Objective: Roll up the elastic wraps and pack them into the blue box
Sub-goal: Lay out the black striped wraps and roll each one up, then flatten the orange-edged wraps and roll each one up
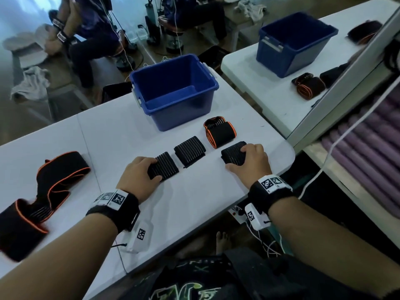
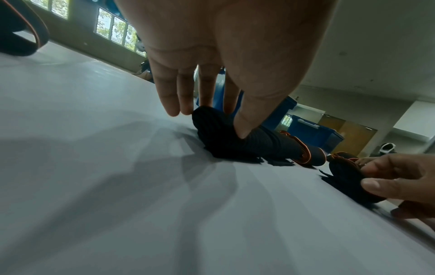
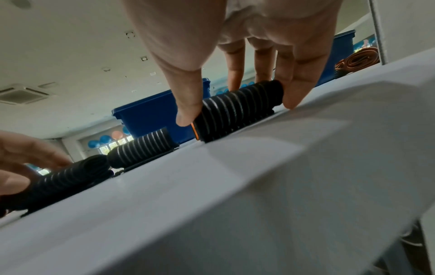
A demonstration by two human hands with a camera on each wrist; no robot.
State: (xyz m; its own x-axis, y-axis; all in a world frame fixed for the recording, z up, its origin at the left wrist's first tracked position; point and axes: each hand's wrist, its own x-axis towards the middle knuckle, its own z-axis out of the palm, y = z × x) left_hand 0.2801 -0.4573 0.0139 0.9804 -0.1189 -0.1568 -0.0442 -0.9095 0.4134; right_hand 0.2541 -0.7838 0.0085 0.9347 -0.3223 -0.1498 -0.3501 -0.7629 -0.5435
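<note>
While left hand (image 1: pixel 138 172) grips left roll (image 1: pixel 165 167), right hand (image 1: pixel 251 161) grips edge roll (image 1: pixel 233 154)

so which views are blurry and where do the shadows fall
Head view: sharp in the middle, unrolled wrap smeared at the left edge. Left wrist view: soft shadows fan over the table under the left hand. Right wrist view: near table edge out of focus.
</note>
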